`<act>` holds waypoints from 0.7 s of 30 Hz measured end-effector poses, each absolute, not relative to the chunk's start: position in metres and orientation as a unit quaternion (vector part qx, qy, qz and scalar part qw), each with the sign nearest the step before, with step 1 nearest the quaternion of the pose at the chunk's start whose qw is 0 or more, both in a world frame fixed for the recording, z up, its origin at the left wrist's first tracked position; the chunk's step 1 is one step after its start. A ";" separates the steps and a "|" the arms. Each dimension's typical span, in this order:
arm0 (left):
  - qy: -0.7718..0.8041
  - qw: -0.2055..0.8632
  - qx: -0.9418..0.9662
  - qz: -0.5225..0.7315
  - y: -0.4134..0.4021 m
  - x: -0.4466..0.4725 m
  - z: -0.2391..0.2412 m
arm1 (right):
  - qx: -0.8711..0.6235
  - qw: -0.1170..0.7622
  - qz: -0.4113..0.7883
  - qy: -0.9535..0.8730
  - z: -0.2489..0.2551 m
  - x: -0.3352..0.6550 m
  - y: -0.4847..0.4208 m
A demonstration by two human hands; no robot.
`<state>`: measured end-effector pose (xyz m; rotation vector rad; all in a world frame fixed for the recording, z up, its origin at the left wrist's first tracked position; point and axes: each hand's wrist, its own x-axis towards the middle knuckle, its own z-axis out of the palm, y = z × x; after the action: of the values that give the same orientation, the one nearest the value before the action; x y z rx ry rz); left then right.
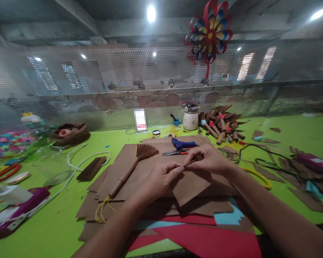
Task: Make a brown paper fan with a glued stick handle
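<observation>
My left hand (161,179) and my right hand (208,159) meet over a stack of brown paper sheets (150,172), fingers pinched together on a narrow folded strip of brown paper (190,163) held between them. Just left of my hands lies a finished brown paper fan (134,165) with a rolled handle and a yellow cord at its end. Beyond my right hand rest a blue glue gun (181,144) and a utility knife (174,153). Red and light blue sheets (204,236) lie under the brown stack near the table's front edge.
The table top is bright green (56,222). A heap of finished paper fans (222,125) and a white pot (190,117) stand at the back. A white cable (78,161), a folded brown strip (91,168), a purple tool (21,208) lie left; black cables and paper scraps (285,168) right.
</observation>
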<state>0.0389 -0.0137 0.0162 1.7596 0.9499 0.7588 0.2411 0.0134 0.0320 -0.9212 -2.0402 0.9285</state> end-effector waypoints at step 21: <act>0.360 0.485 0.739 0.300 -0.017 0.036 0.019 | -0.310 0.363 0.440 -0.761 0.032 0.246 0.014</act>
<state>0.0360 -0.0173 0.0194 1.7990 0.8761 0.7296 0.2461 0.0141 0.0325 -0.7973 -1.9586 1.1334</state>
